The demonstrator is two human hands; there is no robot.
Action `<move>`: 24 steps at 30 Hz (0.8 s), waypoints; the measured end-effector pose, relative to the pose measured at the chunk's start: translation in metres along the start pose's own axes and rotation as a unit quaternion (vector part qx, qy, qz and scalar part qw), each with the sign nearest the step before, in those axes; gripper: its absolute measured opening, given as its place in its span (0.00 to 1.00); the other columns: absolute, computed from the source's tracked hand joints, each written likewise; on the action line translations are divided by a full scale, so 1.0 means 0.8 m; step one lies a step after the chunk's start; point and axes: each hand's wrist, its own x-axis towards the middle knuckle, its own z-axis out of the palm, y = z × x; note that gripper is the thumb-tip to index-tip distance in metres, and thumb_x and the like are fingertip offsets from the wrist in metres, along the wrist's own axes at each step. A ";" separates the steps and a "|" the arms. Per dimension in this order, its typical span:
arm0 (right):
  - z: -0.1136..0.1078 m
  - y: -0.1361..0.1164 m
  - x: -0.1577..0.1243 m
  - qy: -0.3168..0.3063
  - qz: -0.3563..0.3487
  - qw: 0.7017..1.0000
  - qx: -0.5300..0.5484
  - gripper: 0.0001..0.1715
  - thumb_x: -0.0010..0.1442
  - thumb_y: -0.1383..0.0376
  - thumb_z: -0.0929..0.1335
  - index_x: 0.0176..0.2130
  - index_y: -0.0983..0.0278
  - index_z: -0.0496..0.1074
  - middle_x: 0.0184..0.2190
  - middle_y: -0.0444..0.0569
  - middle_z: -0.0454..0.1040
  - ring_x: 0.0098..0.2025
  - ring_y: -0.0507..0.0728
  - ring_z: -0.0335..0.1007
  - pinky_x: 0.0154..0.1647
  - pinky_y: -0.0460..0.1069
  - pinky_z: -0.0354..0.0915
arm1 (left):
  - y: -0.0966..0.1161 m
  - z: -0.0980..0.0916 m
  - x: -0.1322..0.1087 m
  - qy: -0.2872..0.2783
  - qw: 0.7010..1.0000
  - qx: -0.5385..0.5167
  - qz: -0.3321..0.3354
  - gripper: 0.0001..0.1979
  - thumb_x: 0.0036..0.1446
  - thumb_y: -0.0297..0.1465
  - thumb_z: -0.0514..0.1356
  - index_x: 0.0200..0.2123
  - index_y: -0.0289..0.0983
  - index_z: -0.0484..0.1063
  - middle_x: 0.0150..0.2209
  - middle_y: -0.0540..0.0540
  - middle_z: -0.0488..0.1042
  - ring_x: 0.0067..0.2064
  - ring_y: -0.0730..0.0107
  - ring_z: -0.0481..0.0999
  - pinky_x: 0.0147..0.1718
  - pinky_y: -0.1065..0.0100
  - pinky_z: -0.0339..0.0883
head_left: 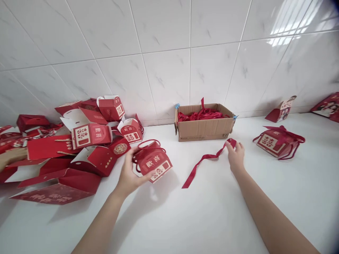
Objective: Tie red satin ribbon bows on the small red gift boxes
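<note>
My left hand (129, 176) grips a small red gift box (156, 160) with rope handles, tilted and lifted above the white table. Its fingers wrap the box's left side while the thumb presses along the lower front. Between the fingertips of my right hand (235, 155) is one end of a dark red ribbon (203, 158); the rest trails leftward across the tabletop. To the right of that hand sits a closed red gift box (270, 143) tied with a ribbon bow (286, 135).
A cardboard box (203, 130) of red ribbons stands against the tiled wall. Red boxes (91, 135), several of them open, pile up at the left, where another person's hand (13, 157) reaches in. Two printed red boxes (282, 110) (328, 107) stand at the back right.
</note>
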 end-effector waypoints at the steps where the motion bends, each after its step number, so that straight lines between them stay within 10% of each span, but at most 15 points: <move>1: -0.002 -0.004 -0.004 0.014 0.005 0.999 -0.042 0.28 0.49 0.49 0.65 0.45 0.63 0.67 0.65 0.61 0.45 0.67 0.72 0.31 0.62 0.68 0.39 | 0.010 0.011 0.000 -0.043 0.999 -0.004 0.008 0.45 0.38 0.38 0.69 0.58 0.40 0.51 0.56 0.38 0.61 0.55 0.52 0.67 0.51 0.56 0.66; 8: -0.025 -0.046 -0.051 -0.011 -0.109 0.921 -0.373 0.31 0.53 0.46 0.64 0.43 0.68 0.70 0.62 0.68 0.53 0.65 0.77 0.36 0.59 0.73 0.28 | 0.055 0.074 -0.001 -0.227 0.966 -0.076 0.101 0.34 0.38 0.37 0.70 0.45 0.42 0.53 0.56 0.40 0.59 0.54 0.57 0.66 0.49 0.60 0.65; 10: -0.028 -0.058 -0.066 -0.024 -0.182 0.941 -0.285 0.34 0.53 0.46 0.65 0.50 0.68 0.66 0.62 0.67 0.52 0.65 0.74 0.39 0.60 0.72 0.36 | 0.053 0.084 -0.003 -0.252 0.956 -0.095 0.118 0.32 0.39 0.36 0.70 0.43 0.42 0.52 0.57 0.39 0.58 0.57 0.56 0.63 0.51 0.59 0.63; 12: -0.028 -0.068 -0.082 -0.165 -0.239 0.947 -0.140 0.35 0.54 0.49 0.66 0.55 0.63 0.61 0.61 0.61 0.56 0.64 0.68 0.49 0.61 0.65 0.49 | 0.047 0.092 -0.007 -0.263 0.950 -0.111 0.127 0.32 0.40 0.35 0.70 0.44 0.42 0.52 0.57 0.38 0.57 0.58 0.55 0.62 0.52 0.57 0.62; 16: -0.021 -0.074 -0.111 -0.433 -0.243 0.867 0.044 0.34 0.56 0.56 0.68 0.60 0.54 0.56 0.59 0.52 0.62 0.60 0.60 0.57 0.59 0.58 0.58 | 0.032 0.101 -0.017 -0.234 0.948 -0.164 0.140 0.40 0.38 0.36 0.71 0.50 0.44 0.51 0.57 0.37 0.56 0.59 0.51 0.61 0.55 0.52 0.61; 24: -0.009 -0.069 -0.112 -0.352 -0.170 0.898 0.204 0.21 0.54 0.68 0.68 0.48 0.57 0.68 0.31 0.43 0.64 0.39 0.53 0.68 0.49 0.54 0.66 | 0.014 0.097 -0.025 -0.173 0.958 -0.203 0.102 0.47 0.32 0.43 0.72 0.54 0.45 0.50 0.47 0.42 0.64 0.52 0.56 0.65 0.54 0.52 0.58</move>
